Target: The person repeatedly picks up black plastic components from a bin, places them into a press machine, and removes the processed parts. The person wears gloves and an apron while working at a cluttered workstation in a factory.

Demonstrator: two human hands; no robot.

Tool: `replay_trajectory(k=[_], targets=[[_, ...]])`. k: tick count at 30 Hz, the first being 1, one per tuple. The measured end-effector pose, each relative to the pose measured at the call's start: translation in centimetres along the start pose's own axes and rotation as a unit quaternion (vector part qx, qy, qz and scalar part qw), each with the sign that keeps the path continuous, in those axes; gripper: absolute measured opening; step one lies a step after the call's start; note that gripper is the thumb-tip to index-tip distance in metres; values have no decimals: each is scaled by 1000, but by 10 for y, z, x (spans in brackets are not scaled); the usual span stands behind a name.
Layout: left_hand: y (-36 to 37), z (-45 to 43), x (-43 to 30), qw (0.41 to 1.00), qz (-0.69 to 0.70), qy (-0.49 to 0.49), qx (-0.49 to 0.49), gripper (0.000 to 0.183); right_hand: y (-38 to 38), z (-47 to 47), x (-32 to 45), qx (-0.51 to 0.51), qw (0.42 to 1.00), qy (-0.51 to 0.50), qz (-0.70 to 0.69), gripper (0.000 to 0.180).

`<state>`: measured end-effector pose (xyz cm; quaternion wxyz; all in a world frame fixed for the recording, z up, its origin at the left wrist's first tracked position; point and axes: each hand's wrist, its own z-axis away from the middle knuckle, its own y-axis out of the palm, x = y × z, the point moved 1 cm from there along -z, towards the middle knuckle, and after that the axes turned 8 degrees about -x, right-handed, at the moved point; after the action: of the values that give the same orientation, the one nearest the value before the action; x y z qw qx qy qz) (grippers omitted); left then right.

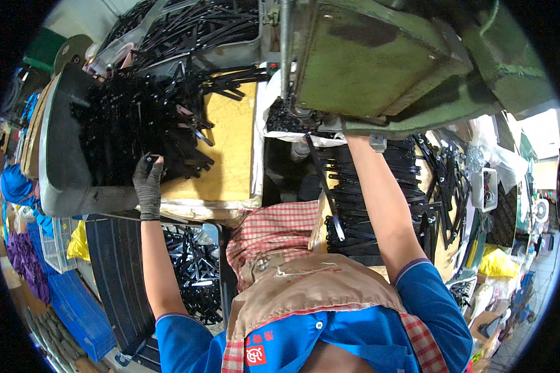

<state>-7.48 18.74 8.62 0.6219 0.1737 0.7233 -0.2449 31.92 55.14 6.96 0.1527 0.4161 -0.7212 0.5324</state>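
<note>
My left hand (148,184), in a grey knit glove with a bare fingertip, is at the near edge of a heap of black metal strips (130,121). Its thumb and fingers pinch the dark end of one strip (149,158), which has a shiny dot; the rest blends into the heap. The green machine housing (378,65) hides my right hand; only the bare forearm shows below it. One long black strip (325,191) slants from under the machine towards my lap, and what holds its upper end is hidden.
Strips lie in rows (373,186) on a board under my right forearm. A grey bin (60,154) tips its heap onto a yellow board (233,140). Shiny parts fill a container (193,270) beside my left arm. A small white box (485,189) stands far right.
</note>
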Motion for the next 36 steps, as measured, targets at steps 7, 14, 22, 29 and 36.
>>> replay_trajectory(k=[7, 14, 22, 29, 36], targets=[[93, 58, -60, 982, 21, -3, 190, 14, -25, 56, 7, 175, 679, 335, -629, 29], [188, 109, -82, 906, 152, -251, 306, 31, -59, 97, 98, 358, 772, 275, -447, 31], [244, 99, -87, 864, 176, -285, 375, 34, -58, 98, 86, 335, 733, 362, -469, 25], [277, 90, -87, 872, 172, -289, 355, 23, -69, 130, 60, 362, 644, 379, -557, 27], [289, 72, -61, 906, 142, -173, 359, 10, -65, 135, 97, 297, 800, 262, -451, 31]])
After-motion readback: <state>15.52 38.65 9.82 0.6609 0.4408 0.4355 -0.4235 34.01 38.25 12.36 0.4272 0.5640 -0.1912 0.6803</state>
